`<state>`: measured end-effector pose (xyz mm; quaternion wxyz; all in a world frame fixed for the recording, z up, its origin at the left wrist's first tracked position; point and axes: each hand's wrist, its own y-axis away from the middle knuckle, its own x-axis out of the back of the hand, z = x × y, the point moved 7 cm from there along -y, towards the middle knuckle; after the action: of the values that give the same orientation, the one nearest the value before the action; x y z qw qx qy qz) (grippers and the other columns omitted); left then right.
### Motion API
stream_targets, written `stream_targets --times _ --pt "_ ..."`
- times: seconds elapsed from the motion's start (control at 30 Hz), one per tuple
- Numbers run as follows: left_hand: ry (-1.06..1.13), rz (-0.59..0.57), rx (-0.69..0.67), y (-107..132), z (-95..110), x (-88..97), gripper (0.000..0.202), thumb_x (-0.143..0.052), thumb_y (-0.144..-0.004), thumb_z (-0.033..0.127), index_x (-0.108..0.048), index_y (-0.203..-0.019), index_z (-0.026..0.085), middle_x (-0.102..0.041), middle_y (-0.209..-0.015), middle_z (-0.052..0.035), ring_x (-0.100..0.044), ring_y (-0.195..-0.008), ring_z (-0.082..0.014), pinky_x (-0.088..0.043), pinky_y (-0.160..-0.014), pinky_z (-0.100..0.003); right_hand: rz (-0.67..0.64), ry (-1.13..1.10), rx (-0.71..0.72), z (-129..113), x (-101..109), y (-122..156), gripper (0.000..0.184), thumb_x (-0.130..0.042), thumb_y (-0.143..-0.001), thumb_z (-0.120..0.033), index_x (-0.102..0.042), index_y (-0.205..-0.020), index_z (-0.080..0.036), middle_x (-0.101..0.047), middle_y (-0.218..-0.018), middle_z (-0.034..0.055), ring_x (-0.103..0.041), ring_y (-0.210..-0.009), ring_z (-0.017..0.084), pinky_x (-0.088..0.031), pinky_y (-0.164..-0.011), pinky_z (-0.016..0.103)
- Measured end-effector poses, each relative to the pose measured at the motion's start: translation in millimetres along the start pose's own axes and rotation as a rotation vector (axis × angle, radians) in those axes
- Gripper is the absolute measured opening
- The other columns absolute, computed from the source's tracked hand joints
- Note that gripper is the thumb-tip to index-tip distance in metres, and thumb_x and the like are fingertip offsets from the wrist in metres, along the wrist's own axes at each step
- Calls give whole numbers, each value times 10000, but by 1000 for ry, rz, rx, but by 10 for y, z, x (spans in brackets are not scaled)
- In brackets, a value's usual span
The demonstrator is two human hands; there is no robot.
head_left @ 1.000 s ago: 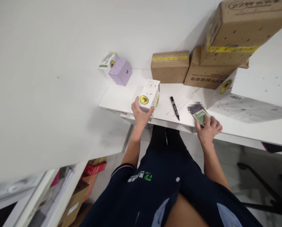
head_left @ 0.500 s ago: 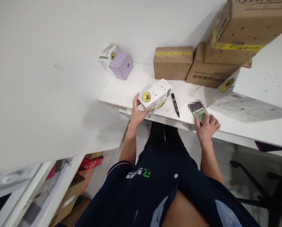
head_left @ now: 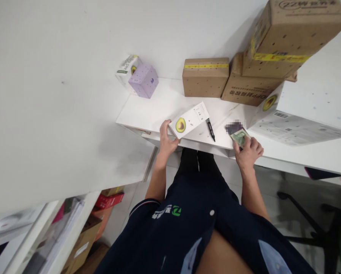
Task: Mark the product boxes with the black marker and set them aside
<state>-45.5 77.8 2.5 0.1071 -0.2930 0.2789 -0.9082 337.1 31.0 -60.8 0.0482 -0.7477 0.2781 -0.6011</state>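
Observation:
My left hand (head_left: 168,140) grips the near end of a small white box with an avocado print (head_left: 191,119), which lies flat on the white table (head_left: 159,108). A black marker (head_left: 210,129) rests just right of the box. At the table's front edge, my right hand (head_left: 248,151) is closed on a small green card or note (head_left: 239,137); the spot beside it is blurred.
A lilac cube (head_left: 143,80) and another avocado box (head_left: 126,70) stand at the back left. Brown cartons (head_left: 205,77) (head_left: 290,36) stack along the wall, with a big white carton (head_left: 304,114) at the right. Shelves with papers (head_left: 73,228) sit lower left; a chair base (head_left: 307,224) is lower right.
The avocado box, upright a second ago, has been tipped over by my left hand and now lies flat. My right hand has barely moved.

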Motion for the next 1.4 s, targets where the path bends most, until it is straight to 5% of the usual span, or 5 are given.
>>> stream_targets --times 0.23,0.63,0.8,0.97,1.4 --pt "-180 38 -258 438 -116 -20 328 -587 -892 301 -514 -1212 306 -388 -1395 -86 -336 -1454 -281 -270 -1221 -586 0 -4 -4 -16 16 14 626 -512 -899 -610 -621 -1301 -143 -562 -1367 237 -464 -1227 397 -324 -1040 622" --pt "-27 65 166 724 -323 22 397 -518 -902 517 -650 -1113 209 -427 -1450 -168 -355 -1463 -324 -324 -1192 -546 -38 -43 -11 -28 31 12 607 -508 -904 -586 -597 -1310 -144 -519 -1380 255 -438 -1239 415 -301 -1023 643" --pt "278 293 670 677 -510 137 624 -519 -859 674 -470 -1321 258 -465 -1429 -155 -558 -1288 -284 -556 -959 -435 -38 -50 -24 -10 18 9 645 -505 -897 -617 -603 -1317 -137 -527 -1386 246 -433 -1240 407 -280 -1046 623" --pt "620 140 1109 608 -647 -121 795 -519 -809 784 -298 -1415 320 -551 -1340 -144 -710 -933 -244 -604 -620 -354 -30 -53 -23 -10 9 14 632 -520 -896 -606 -605 -1315 -141 -532 -1380 245 -440 -1247 406 -286 -1042 635" --pt "461 170 651 441 -390 4 1195 -780 -709 628 41 -1548 408 -413 -1486 -146 -581 -1288 -291 -556 -1002 -445 -21 -45 -24 -15 12 8 605 -514 -894 -598 -610 -1294 -154 -534 -1359 251 -440 -1235 413 -303 -1012 642"
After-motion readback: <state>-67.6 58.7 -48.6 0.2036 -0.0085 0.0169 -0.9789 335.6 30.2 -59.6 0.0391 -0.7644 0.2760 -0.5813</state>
